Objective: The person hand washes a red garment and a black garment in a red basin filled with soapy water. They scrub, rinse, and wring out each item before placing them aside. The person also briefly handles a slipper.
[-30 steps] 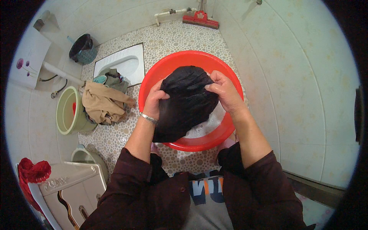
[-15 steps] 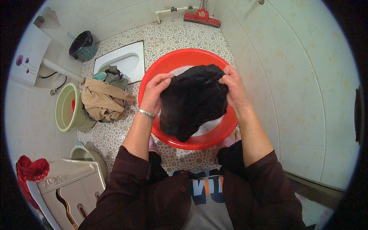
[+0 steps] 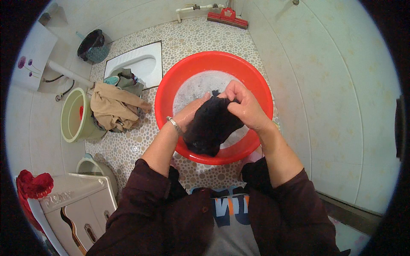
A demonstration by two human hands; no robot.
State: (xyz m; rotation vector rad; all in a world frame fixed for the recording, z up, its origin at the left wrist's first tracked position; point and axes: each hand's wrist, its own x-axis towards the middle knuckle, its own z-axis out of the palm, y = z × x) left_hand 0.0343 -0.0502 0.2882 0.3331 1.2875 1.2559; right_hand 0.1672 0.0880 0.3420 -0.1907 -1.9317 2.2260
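A wet black piece of clothing [image 3: 211,126] hangs bunched between my hands, over a round red basin [image 3: 171,85]. White suds and water [image 3: 194,87] show inside the basin. My left hand [image 3: 192,112], with a silver bracelet at its wrist, grips the cloth's upper left side; its fingers are partly hidden by the fabric. My right hand [image 3: 245,104] is closed on the cloth's top edge, thumb and fingers pinched together. Folds hide the garment's exact kind.
Left of the basin, a tan garment [image 3: 113,104] and other clothes lie heaped beside a pale green bucket [image 3: 70,119]. Behind them are a squat toilet [image 3: 149,64] and a lined bin [image 3: 96,51]. A red mop [image 3: 228,18] rests at the far wall; a cabinet [image 3: 79,200] stands near left.
My hands have come closer together, the right one moving left. The black cloth, spread wide before, is now gathered into a narrower bunch, and more suds show.
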